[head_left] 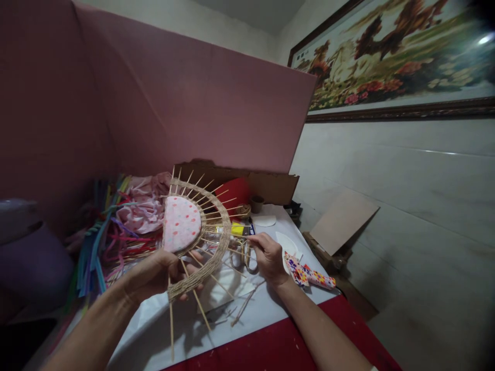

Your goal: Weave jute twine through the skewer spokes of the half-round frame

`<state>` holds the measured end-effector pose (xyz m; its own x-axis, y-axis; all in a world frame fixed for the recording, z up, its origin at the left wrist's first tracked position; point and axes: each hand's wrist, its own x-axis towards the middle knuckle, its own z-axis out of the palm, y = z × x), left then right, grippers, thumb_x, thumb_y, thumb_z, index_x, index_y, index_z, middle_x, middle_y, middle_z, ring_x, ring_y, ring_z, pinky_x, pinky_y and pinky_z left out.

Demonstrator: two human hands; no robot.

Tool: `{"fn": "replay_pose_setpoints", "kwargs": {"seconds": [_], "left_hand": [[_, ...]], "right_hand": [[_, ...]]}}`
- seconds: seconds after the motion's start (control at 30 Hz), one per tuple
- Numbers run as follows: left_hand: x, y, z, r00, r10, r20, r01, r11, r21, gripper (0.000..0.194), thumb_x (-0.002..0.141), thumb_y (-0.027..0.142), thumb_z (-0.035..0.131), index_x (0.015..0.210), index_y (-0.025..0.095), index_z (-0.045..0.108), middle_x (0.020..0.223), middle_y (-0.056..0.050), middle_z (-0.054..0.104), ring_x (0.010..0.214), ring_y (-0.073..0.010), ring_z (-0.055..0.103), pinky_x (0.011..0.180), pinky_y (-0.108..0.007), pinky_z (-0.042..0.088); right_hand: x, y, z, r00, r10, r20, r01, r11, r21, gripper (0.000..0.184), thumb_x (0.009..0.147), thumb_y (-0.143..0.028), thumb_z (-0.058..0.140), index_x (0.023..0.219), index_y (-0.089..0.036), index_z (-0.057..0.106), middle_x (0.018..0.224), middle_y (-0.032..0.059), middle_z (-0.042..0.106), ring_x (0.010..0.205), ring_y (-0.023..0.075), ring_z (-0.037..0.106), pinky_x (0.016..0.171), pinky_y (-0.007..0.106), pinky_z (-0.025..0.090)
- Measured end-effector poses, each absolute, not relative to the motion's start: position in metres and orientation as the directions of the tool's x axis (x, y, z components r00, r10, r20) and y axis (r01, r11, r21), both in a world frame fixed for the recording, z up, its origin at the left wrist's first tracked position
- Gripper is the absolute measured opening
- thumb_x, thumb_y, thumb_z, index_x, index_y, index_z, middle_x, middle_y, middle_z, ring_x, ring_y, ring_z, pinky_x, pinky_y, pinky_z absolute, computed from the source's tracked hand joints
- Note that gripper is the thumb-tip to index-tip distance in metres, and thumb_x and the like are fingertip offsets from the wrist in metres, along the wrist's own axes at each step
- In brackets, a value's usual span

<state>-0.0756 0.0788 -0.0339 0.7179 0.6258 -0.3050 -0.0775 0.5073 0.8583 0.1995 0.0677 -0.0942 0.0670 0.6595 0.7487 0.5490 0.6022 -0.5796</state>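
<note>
My left hand (157,273) grips the lower edge of a half-round woven piece (201,232): a pink dotted fabric centre (181,224), thin wooden sticks fanning outward, and a band of tan twine (222,242) wound across them. It is held upright above the table. My right hand (266,255) is closed in a pinch at the right rim, on the twine end near the stick tips. Loops of loose twine (242,260) hang below that hand.
A white sheet (266,309) covers a red table (286,345). Coloured strips and pipe cleaners (98,242) and pink cloth (141,208) lie left. A flowered fabric roll (309,276), white discs, a yellow item, a cardboard box (270,185) and a pink partition stand behind.
</note>
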Motion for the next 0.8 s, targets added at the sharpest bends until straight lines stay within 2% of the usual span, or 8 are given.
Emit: {"fn": "replay_pose_setpoints", "kwargs": {"seconds": [0.23,0.5,0.7,0.8], "left_hand": [[-0.082,0.079,-0.03,0.745,0.613,-0.262,-0.091,0.483,0.871,0.042,0.052,0.002,0.044,0.09,0.007,0.062,0.077,-0.017,0.07,0.068,-0.0274,0.067,0.049,-0.031,0.055],[-0.085,0.082,-0.034,0.757,0.59,-0.28,-0.082,0.511,0.856,0.043,0.051,0.002,0.044,0.09,0.008,0.062,0.074,-0.015,0.07,0.065,-0.0264,0.068,0.047,-0.031,0.055],[-0.083,0.084,-0.039,0.732,0.604,-0.315,-0.051,0.51,0.858,0.048,0.049,0.005,0.043,0.094,0.005,0.059,0.074,-0.019,0.07,0.063,-0.0282,0.068,0.043,-0.03,0.054],[-0.079,0.082,-0.04,0.758,0.579,-0.299,-0.063,0.522,0.85,0.046,0.048,0.005,0.042,0.092,0.004,0.059,0.075,-0.021,0.07,0.058,-0.0265,0.067,0.043,-0.03,0.054]], "right_hand": [[0.199,0.07,-0.09,0.207,0.651,0.731,0.508,0.566,-0.649,0.01,0.082,-0.022,0.055,0.08,-0.021,0.065,0.078,0.0027,0.059,0.074,0.0158,0.055,0.068,0.027,0.044],[0.201,0.076,-0.094,0.267,0.729,0.631,0.39,0.516,-0.762,0.014,0.08,-0.028,0.057,0.073,-0.018,0.063,0.07,0.0004,0.057,0.068,0.0138,0.052,0.062,0.024,0.041],[0.196,0.079,-0.105,0.316,0.777,0.544,0.295,0.464,-0.835,0.017,0.079,-0.032,0.058,0.072,-0.017,0.063,0.067,-0.0001,0.058,0.064,0.0134,0.051,0.06,0.023,0.04],[0.194,0.08,-0.11,0.339,0.796,0.502,0.242,0.441,-0.864,0.018,0.078,-0.034,0.058,0.071,-0.017,0.062,0.064,-0.0008,0.058,0.06,0.0126,0.05,0.054,0.022,0.038]]}}
